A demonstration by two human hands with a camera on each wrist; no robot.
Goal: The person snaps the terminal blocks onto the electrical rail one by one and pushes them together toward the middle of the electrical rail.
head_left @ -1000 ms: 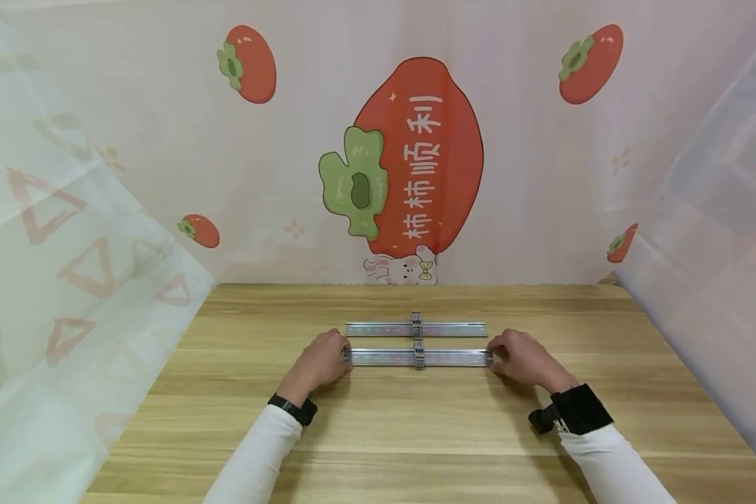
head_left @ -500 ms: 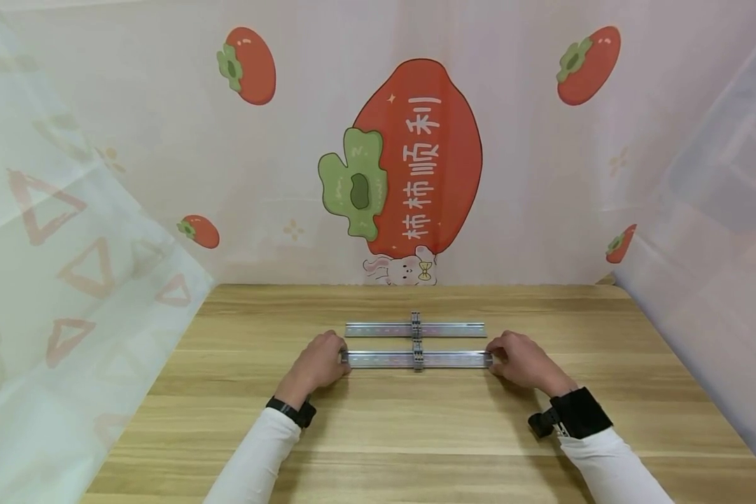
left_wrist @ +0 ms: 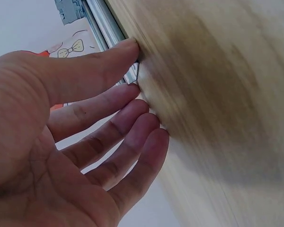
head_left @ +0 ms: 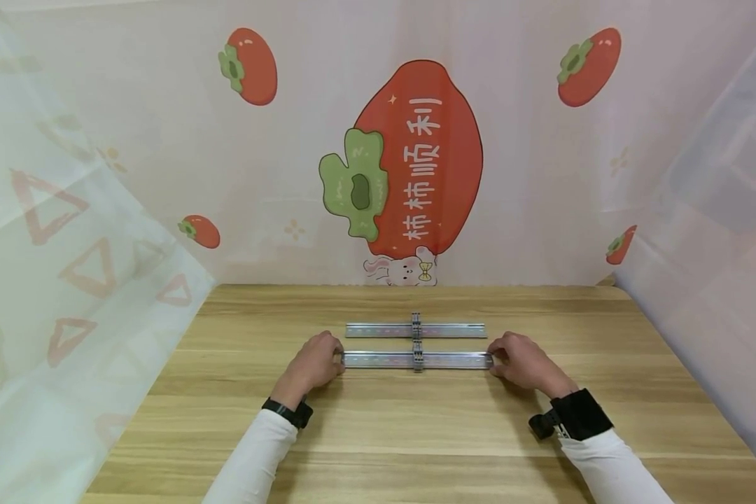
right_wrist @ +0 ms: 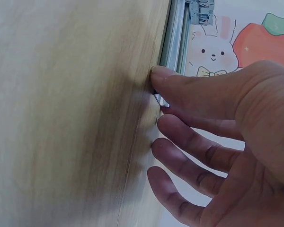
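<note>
Nearest the camera, 2 white sleeves reach out over the wooden table [head_left: 416, 434], a black watch on the left wrist and a black strap on the right. Each hand takes 1 end of the near rail [head_left: 378, 360], a metal strip lying crosswise on the table: the left hand [head_left: 315, 364] pinches its left end and the right hand [head_left: 524, 360] its right end. The wrist views show the thumb [left_wrist: 92, 66] and first finger of the left hand closed on the rail's tip, the other fingers loosely spread with their tips near the wood; the right thumb [right_wrist: 199, 87] does the same on its side.

At the rail's middle sits a small grey clip [head_left: 418, 355]. Just beyond lies the far rail [head_left: 453, 330], parallel, not touching, with its own grey clip [head_left: 416, 324].

Such a hold is only by the tips, so the rail could twist or slip from 1 pinch if the hands pull unevenly, and that end would drop onto the wood. If it tilts, the clip could slide along it. Pushed away, it could knock the far rail askew, since the gap between them is narrow. Behind everything hangs the persimmon-printed curtain [head_left: 416, 154].
</note>
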